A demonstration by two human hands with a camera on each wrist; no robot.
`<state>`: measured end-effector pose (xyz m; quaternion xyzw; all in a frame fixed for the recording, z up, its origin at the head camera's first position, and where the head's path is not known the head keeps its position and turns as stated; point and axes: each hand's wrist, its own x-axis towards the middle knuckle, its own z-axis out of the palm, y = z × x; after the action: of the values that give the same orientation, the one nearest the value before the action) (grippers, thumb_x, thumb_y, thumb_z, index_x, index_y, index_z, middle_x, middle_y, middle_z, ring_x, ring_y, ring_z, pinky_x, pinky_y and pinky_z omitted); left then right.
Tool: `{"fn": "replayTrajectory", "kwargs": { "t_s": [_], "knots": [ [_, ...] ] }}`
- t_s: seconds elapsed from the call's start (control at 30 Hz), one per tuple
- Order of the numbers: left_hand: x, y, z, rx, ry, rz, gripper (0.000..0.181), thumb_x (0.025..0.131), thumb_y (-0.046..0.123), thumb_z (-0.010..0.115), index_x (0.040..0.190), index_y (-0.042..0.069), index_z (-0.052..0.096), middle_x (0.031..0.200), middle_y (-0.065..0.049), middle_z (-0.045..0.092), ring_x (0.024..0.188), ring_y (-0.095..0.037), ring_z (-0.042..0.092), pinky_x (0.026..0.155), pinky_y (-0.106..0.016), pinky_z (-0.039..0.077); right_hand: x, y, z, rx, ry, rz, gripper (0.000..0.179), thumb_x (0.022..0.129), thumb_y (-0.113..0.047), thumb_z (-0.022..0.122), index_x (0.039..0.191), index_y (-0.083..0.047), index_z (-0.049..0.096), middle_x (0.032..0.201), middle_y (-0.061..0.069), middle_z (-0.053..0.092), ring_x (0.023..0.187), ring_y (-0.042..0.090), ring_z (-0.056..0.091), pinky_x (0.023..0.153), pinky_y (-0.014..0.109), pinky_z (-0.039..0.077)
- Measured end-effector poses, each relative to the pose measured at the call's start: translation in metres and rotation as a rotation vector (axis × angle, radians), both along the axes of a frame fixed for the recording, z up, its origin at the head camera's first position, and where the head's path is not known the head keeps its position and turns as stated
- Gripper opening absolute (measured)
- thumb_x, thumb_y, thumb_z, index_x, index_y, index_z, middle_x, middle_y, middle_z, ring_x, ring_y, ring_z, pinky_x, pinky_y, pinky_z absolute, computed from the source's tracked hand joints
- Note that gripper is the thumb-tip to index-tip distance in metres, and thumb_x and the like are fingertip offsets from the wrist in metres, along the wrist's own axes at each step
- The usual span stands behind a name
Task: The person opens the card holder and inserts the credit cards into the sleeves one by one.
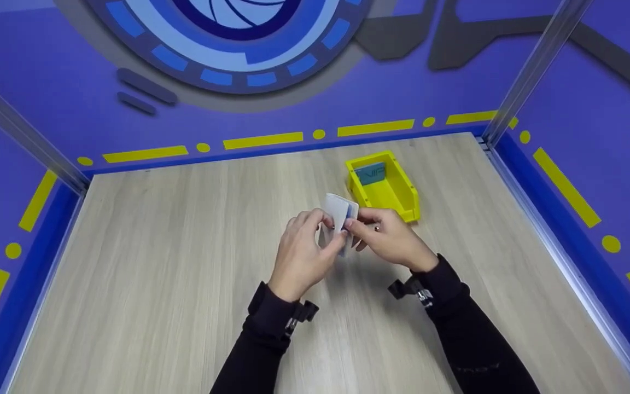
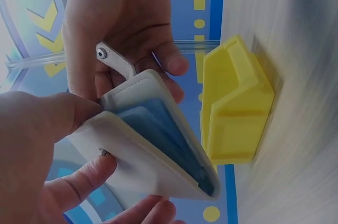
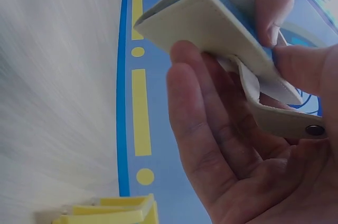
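Observation:
A small white card holder (image 1: 337, 208) is held up above the table between both hands, its covers spread apart. Blue clear sleeves (image 2: 158, 129) show inside it. My left hand (image 1: 301, 251) pinches the front cover, one fingertip by a metal snap stud (image 2: 104, 152). On the other side, my right hand (image 1: 394, 241) grips the back cover, thumb at the inner edge and fingers behind. The snap strap (image 3: 285, 121) hangs unfastened over the right palm.
Just beyond the right hand stands a yellow bin (image 1: 400, 178) on the wood-grain table (image 1: 173, 262). A teal card (image 1: 371, 173) marked "VIP" leans inside it. Blue-purple panels (image 1: 271, 120) border the table at the back and sides.

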<state>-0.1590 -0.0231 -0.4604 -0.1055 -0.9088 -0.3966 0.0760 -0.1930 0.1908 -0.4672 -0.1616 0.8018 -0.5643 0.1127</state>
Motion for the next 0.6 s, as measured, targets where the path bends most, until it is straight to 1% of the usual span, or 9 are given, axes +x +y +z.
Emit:
{"fn": "replayTrajectory", "kwargs": {
  "t_s": [0.1,0.2,0.27,0.33,0.4,0.5,0.6],
  "knots": [
    [0.0002,-0.0003,0.0,0.002,0.004,0.005,0.021,0.101,0.036,0.074,0.109,0.017,0.068,0.109,-0.006,0.071,0.101,-0.026,0.061,0.088,-0.042,0.049,-0.0002,0.0002,-0.0016,0.001,0.018,0.004,0.029,0.113,-0.024,0.064,0.127,-0.001,0.076,0.108,0.019,0.078,0.088,0.03,0.076,0.077,0.036,0.067],
    [0.0005,-0.0003,0.0001,0.002,0.022,0.023,0.017,0.101,0.031,0.072,0.109,0.017,0.071,0.108,-0.004,0.075,0.101,-0.024,0.065,0.088,-0.042,0.053,-0.0001,-0.001,-0.0038,0.001,0.04,0.0,0.026,0.113,-0.021,0.064,0.121,-0.001,0.078,0.104,0.02,0.079,0.086,0.033,0.076,0.075,0.037,0.067],
    [0.001,-0.0001,0.0003,0.007,0.039,0.034,0.013,0.101,0.029,0.073,0.107,0.017,0.073,0.105,-0.002,0.076,0.097,-0.022,0.068,0.086,-0.04,0.055,0.0005,-0.002,-0.0048,0.002,0.056,-0.005,0.023,0.112,-0.019,0.064,0.115,-0.002,0.079,0.1,0.019,0.079,0.083,0.03,0.075,0.074,0.037,0.067],
    [0.0016,0.0002,0.0008,0.025,0.056,0.036,0.011,0.1,0.026,0.074,0.104,0.017,0.074,0.101,0.001,0.076,0.092,-0.018,0.07,0.082,-0.037,0.056,0.001,-0.003,-0.0054,0.004,0.07,-0.019,0.021,0.111,-0.016,0.064,0.11,-0.003,0.08,0.097,0.018,0.079,0.079,0.025,0.075,0.072,0.036,0.066],
    [0.0018,0.0002,0.0015,0.049,0.072,0.035,0.009,0.099,0.024,0.074,0.101,0.016,0.075,0.095,0.002,0.076,0.085,-0.015,0.071,0.077,-0.034,0.056,0.0012,-0.0031,-0.0054,0.0,0.078,-0.036,0.02,0.11,-0.014,0.064,0.108,-0.003,0.081,0.095,0.017,0.079,0.075,0.021,0.074,0.069,0.034,0.066],
    [0.0016,-0.0013,0.0041,0.08,0.09,0.041,0.009,0.097,0.022,0.074,0.1,0.014,0.078,0.09,0.003,0.076,0.079,-0.013,0.071,0.072,-0.031,0.056,0.0002,-0.0014,-0.005,0.003,0.093,-0.085,0.02,0.107,-0.012,0.064,0.107,-0.003,0.082,0.092,0.013,0.079,0.071,0.018,0.072,0.066,0.032,0.064],
    [0.0005,-0.006,0.0083,0.107,0.103,0.056,0.01,0.097,0.02,0.073,0.1,0.012,0.079,0.088,0.002,0.077,0.077,-0.013,0.071,0.069,-0.031,0.056,-0.0025,0.0028,-0.0041,0.012,0.108,-0.149,0.019,0.106,-0.012,0.064,0.102,-0.003,0.08,0.086,0.009,0.074,0.07,0.016,0.066,0.065,0.028,0.058]
  ]
}}
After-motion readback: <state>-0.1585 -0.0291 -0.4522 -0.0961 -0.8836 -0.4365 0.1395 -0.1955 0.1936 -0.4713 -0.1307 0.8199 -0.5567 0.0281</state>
